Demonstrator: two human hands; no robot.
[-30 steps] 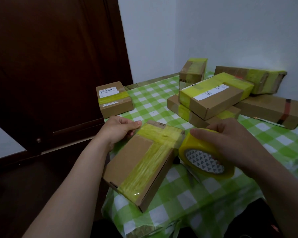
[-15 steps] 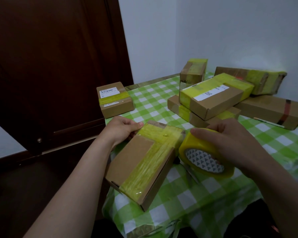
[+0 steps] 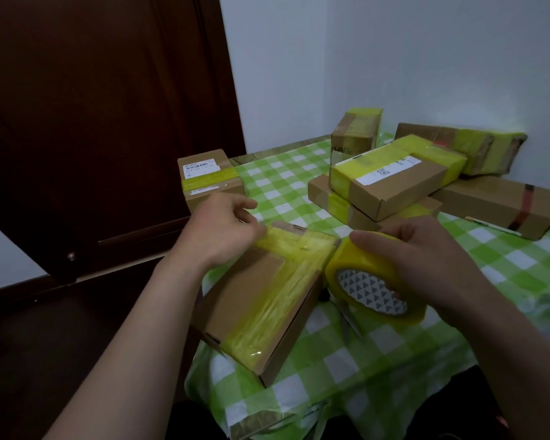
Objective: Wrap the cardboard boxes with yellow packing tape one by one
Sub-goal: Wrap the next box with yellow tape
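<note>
A flat cardboard box (image 3: 251, 290) lies at the table's near left corner, with yellow tape banding its right side and far end. My left hand (image 3: 219, 230) hovers over the far left corner of this box. Its fingers are loosely spread and its thumb touches the tape there. My right hand (image 3: 426, 258) grips the yellow tape roll (image 3: 359, 268) from above. The roll stands tilted on the tablecloth and presses against the box's far right corner.
Several taped boxes lie on the green-checked tablecloth (image 3: 286, 192): a small labelled box (image 3: 208, 179) at the far left, a stacked pair (image 3: 391, 185), an upright box (image 3: 356, 134), two long boxes (image 3: 502, 204) at the right. A dark door (image 3: 92, 122) stands left.
My left hand has let go of the box's far left edge and moved up onto the taped corner. The right hand and roll have barely moved.
</note>
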